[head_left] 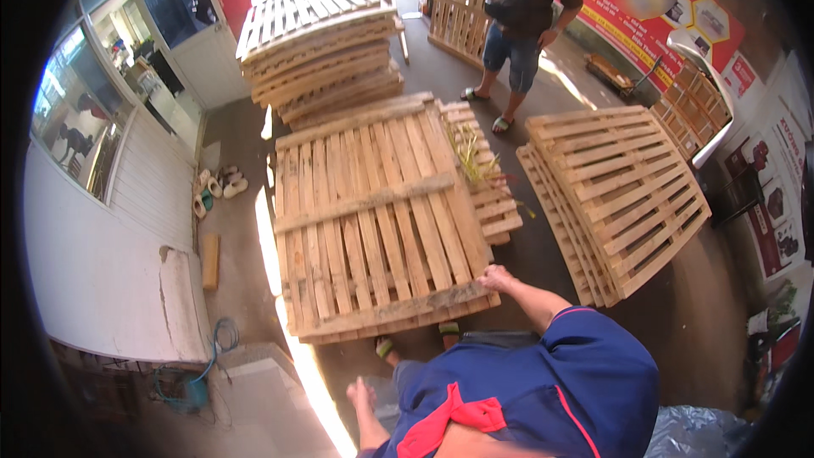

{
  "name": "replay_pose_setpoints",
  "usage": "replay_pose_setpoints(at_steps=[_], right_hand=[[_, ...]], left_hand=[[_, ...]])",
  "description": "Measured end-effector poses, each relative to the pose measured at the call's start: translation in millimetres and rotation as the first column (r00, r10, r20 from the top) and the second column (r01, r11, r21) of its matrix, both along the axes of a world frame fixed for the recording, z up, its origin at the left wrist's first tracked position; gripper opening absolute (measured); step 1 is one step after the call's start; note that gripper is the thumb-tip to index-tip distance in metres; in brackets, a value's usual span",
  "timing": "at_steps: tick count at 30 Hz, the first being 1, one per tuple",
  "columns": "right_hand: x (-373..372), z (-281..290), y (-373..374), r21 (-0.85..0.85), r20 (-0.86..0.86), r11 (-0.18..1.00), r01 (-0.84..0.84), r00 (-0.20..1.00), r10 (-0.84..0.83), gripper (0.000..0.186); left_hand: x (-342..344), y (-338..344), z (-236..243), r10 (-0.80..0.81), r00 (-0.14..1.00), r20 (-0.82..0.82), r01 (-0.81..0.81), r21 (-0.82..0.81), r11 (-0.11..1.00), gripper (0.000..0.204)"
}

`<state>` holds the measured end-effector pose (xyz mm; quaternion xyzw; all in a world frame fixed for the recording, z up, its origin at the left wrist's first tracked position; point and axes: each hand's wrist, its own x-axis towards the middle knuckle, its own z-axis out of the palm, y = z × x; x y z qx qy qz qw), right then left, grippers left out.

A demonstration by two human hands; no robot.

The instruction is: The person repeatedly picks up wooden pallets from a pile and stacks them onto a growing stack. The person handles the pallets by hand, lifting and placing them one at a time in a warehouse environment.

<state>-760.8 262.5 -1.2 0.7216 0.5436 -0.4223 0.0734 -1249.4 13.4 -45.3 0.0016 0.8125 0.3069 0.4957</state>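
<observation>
My right hand [495,279] grips the near right corner of the top wooden pallet [365,237], a slatted platform lying flat with a crossboard over its middle. Another pallet shows just beneath it. My left hand [361,396] hangs low at the near left, clear of the pallets, fingers curled with nothing visible in them. Behind the top pallet's right side lies a smaller pallet [500,220] with dried straw-like strands on it.
Stacked pallets [314,68] stand behind; more lean at right [615,195]. A person in dark clothes [526,8] stands back right, another in red [233,4] back left. Footwear [216,187], a wood block [211,263] and blue hose [216,339] lie left by the wall [102,263].
</observation>
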Motion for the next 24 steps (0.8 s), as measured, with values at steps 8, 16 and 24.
replay_pose_setpoints(at_steps=[8, 16, 24], right_hand=[[27.6, 30.5, -101.6, -0.076, 0.175, 0.916, 0.394, 0.909, -0.377, 0.036], [-57.3, 29.6, -173.8, -0.072, 0.075, 0.909, 0.410, 0.911, -0.405, 0.037], [-121.4, -11.4, -170.3, -0.046, 0.173, 0.971, 0.234, 0.959, -0.223, 0.052]], left_hand=[[-13.4, 107.5, -21.0, -0.154, 0.983, 0.099, 0.147, 0.070, 0.987, 0.038], [-37.5, 129.3, -43.5, 0.132, 0.964, 0.232, -0.121, -0.064, 0.991, 0.095], [-39.0, 176.4, -98.2, 0.464, 0.849, 0.254, -0.408, -0.244, 0.880, 0.125]])
